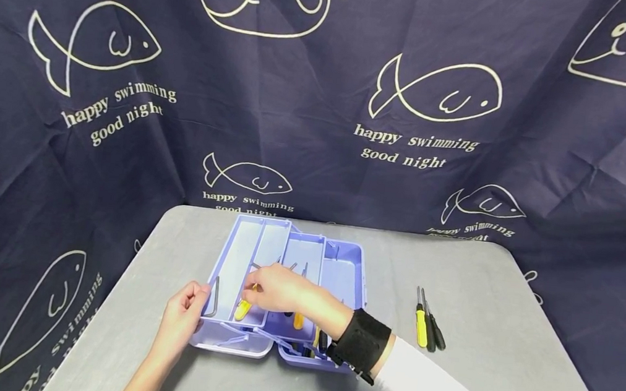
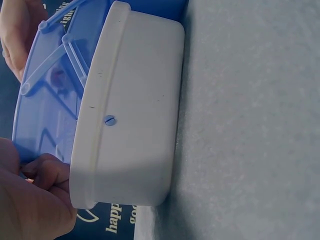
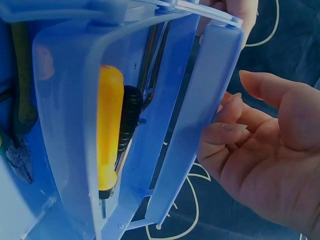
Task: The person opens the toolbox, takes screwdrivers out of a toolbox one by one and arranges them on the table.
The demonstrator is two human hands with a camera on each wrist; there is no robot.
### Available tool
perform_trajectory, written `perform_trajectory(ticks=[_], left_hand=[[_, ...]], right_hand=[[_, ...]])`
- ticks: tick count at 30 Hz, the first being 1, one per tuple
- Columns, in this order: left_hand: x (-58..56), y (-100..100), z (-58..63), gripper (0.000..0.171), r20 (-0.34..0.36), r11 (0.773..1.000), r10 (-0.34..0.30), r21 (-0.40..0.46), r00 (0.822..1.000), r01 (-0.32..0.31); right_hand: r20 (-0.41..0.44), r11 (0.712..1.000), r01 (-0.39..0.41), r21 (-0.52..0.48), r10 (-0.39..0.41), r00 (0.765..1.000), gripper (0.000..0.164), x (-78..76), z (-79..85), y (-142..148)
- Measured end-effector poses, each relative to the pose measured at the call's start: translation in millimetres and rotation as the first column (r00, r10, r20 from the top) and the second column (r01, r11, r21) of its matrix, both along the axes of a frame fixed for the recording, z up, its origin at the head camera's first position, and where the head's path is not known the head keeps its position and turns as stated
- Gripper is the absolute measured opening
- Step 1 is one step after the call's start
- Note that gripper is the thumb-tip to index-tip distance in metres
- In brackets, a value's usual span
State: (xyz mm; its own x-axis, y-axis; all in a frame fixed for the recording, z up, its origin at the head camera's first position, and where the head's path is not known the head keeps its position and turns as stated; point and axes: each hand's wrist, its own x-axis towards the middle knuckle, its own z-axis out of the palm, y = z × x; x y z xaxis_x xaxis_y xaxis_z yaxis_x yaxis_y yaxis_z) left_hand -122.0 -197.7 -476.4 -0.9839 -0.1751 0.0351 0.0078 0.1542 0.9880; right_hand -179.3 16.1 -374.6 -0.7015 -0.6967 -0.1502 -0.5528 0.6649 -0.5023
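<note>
A lavender cantilever toolbox (image 1: 355,249) stands unfolded, its trays stepped out to the left. My left hand (image 1: 184,311) pinches the near left corner of the upper tray (image 1: 244,245); in the left wrist view its curled fingers (image 2: 50,172) meet the tray's edge. Over that tray reaches my right hand (image 1: 277,287), above a yellow-handled tool (image 1: 242,310) lying inside and partly covered by the fingers. The right wrist view shows this hand (image 3: 270,130) with thumb and loosely bent fingers apart, beside the tray wall. A hex key (image 1: 216,299) lies by the left fingers.
Right of the box, several screwdrivers (image 1: 421,326) with yellow and black handles lie on the grey table (image 1: 484,285). The middle tray holds a yellow-handled screwdriver (image 3: 109,125) and a black-handled tool (image 3: 131,112). A dark fish-print cloth (image 1: 342,179) hangs behind the table.
</note>
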Motion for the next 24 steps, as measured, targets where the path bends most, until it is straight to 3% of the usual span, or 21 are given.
perform_trajectory(ticks=[12,19,24], left_hand=[[0.4,-1,2.6,0.036,0.001,1.000,0.006,-0.020,1.000,-0.006],[-1.6,2,1.7,0.035,0.005,1.000,-0.005,-0.014,1.000,0.005],[-0.8,2,0.6,0.036,0.015,1.000,0.005,-0.013,1.000,-0.005]], right_hand=[[0.092,0.987,0.065,-0.146,-0.052,0.994,0.014,-6.6,-9.7,5],[0.223,0.952,0.162,-0.261,-0.104,0.969,0.012,-8.8,-13.7,15],[0.245,0.918,0.200,-0.343,-0.118,0.962,0.011,-6.0,-15.4,19]])
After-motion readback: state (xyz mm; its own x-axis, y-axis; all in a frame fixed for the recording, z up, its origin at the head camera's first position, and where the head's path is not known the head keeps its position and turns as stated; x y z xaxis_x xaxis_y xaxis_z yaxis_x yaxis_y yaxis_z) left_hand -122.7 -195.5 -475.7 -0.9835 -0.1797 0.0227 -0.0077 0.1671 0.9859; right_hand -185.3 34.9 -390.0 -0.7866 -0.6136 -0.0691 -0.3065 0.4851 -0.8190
